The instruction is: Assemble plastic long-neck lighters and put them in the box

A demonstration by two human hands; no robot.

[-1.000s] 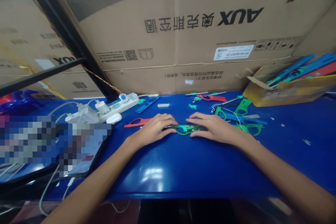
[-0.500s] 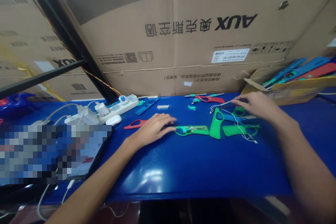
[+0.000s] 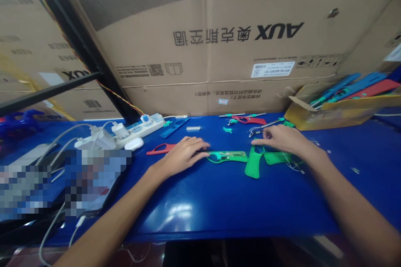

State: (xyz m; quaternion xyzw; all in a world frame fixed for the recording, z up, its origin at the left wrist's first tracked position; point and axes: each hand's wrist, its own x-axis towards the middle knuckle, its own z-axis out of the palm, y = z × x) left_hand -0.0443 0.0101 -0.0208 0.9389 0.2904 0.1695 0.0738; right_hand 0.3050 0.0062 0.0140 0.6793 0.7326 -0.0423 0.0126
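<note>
My left hand [image 3: 184,152] rests on the table, its thumb and fingers closed around the end of an open green lighter [image 3: 230,157]. Inside that lighter show a clear fuel tank and a teal trigger. My right hand [image 3: 282,138] pinches the ring end of a green lighter shell half [image 3: 252,166], which slants toward me. Another green lighter piece [image 3: 277,157] lies partly under my right wrist, with a white wire [image 3: 293,167] by it. Behind my right hand is a metal lighter tube [image 3: 272,123]. A red lighter piece [image 3: 161,149] lies left of my left hand, partly covered.
A cardboard box [image 3: 332,112] of blue and red lighters stands at the right. At the back lie a red lighter part [image 3: 250,120], a small metal piece [image 3: 193,128] and a blue shell [image 3: 174,128]. A power strip [image 3: 138,132] and a tablet [image 3: 100,183] sit left.
My right hand has left the thin metal tube and come left and nearer, onto the green shell. The shell has shifted toward me. My left hand stays in place.
</note>
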